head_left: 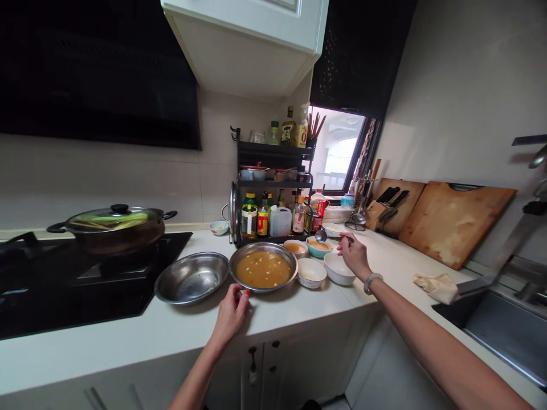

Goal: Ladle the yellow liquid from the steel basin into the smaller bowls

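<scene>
My right hand (pixel 354 254) is closed around the handle of a small metal ladle (pixel 320 236). The ladle's round head hangs over a turquoise bowl (pixel 316 251) with orange-brown liquid inside. At the front left rim of a round metal dish (pixel 264 289) is my left hand (pixel 233 312), its fingers curled against that rim. Brownish broth (pixel 262 269) with pale bits fills the dish. Beside the turquoise bowl stands a small bowl of similar liquid (pixel 296 248). Two white bowls, one patterned (pixel 311 280) and one plain (pixel 339 276), sit nearer the front.
To the left lies a second metal dish (pixel 192 279), next to a black cooktop (pixel 106 285) with a lidded pan (pixel 115 233). Behind the bowls rises a rack (pixel 276 183) of bottles. A knife block (pixel 380 215), cutting boards (pixel 457 219), a cloth (pixel 436 286) and a sink (pixel 508 330) are right.
</scene>
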A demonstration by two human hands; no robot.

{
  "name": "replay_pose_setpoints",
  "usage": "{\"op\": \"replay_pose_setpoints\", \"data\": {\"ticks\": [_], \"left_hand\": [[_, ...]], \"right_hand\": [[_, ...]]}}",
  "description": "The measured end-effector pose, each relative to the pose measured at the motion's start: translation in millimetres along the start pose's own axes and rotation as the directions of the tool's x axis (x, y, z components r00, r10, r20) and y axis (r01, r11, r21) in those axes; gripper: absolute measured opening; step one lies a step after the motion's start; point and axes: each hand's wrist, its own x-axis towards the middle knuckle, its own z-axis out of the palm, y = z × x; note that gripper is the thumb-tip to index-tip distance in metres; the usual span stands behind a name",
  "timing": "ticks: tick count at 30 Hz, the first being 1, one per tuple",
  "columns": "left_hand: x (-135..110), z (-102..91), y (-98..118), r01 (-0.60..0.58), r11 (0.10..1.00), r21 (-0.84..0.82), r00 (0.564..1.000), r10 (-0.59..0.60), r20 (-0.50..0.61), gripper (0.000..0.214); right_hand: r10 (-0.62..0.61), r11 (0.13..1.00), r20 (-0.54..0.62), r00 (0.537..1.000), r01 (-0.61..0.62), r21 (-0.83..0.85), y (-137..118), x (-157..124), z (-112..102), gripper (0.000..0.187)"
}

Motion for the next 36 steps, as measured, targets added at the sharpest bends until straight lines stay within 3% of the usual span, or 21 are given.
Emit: {"op": "replay_pose_setpoints", "data": {"ticks": [10,15,20,27,36], "left_hand": [[0,-1.3,2,-0.029,1.000,0.008,1.000,0.029,-0.004,0.026],[0,-1.6,3,-0.034,0.999,0.024,0.999,0.035,-0.011,0.026],[0,-1.6,5,-0.033,0.999,0.021,0.999,0.033,-0.017,0.026],[1,-1.0,2,-0.026,0.999,0.024,0.999,0.027,-0.019,0.027],[1,-0.6,1,-0.033,0.999,0.025,0.999,0.033,-0.004,0.026]], "right_hand": [[0.212,0.977,-0.053,0.976,-0.209,0.051,31,6,6,0.011],[0.353,0.932,-0.165,0.921,-0.331,0.148,43,19,3,0.007],[0.436,0.886,-0.231,0.870,-0.370,0.279,48,29,1,0.004],[0.462,0.853,-0.234,0.855,-0.356,0.382,38,31,-4,0.008],[0.425,0.835,-0.146,0.893,-0.324,0.445,1,22,-8,0.006]]}}
